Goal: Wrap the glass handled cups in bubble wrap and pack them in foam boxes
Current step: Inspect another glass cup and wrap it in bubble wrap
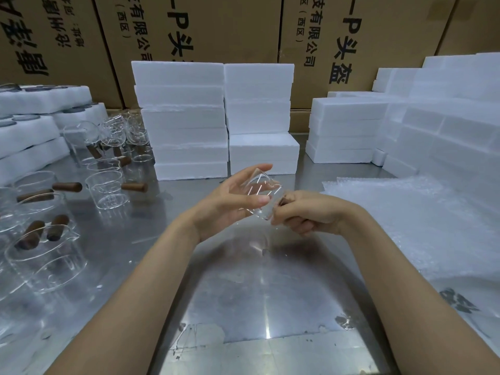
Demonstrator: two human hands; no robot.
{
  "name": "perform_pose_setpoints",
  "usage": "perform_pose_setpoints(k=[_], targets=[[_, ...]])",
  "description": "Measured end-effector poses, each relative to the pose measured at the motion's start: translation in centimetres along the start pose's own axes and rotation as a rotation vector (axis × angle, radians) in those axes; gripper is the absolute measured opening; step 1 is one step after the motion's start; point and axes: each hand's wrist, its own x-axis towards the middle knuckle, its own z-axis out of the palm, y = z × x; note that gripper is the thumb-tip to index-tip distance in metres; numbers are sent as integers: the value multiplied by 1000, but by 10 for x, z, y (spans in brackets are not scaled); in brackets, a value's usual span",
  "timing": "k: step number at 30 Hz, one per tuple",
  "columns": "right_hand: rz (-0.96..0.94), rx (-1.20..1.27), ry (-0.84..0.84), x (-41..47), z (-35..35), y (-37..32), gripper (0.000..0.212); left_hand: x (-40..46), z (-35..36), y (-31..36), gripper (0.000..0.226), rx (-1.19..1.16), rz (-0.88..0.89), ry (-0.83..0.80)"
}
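While the glass cup (259,194) is held above the desk (243,293), body cradled by the left hand (232,201), handle gripped in the right hand's (303,212) curled fingers, it's best carried low to the bubble wrap (405,212), then boxed in foam boxes (189,117).

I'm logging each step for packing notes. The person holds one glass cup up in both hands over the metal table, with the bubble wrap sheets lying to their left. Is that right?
Not quite. The head view shows the bubble wrap sheets lying to the person's right; the unwrapped cups stand on the left. The rest holds: left hand and right hand hold one glass cup above the metal table.
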Motion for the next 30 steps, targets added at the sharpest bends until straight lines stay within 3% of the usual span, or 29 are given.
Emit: perform_pose_setpoints(k=[5,8,13,16,19,22,25,30], targets=[[-58,310,97,-3,-6,-2,10,0,-7,3,54,-153,48,161],[-111,394,235,4,-6,0,24,2,-9,3,56,-194,73,226],[-226,410,466,16,7,0,26,5,-7,-2,63,-121,85,245],[-271,438,587,20,11,1,25,8,-6,-4,73,48,100,295],[-283,472,691,22,12,3,25,9,-2,-9,96,498,143,378],[-299,511,729,22,12,2,23,9,0,-16,99,864,278,399],[-316,521,748,23,12,3,22,10,-3,-16,84,1007,374,472],[-315,542,752,25,11,4,22,10,-7,-17,67,1035,389,562]])
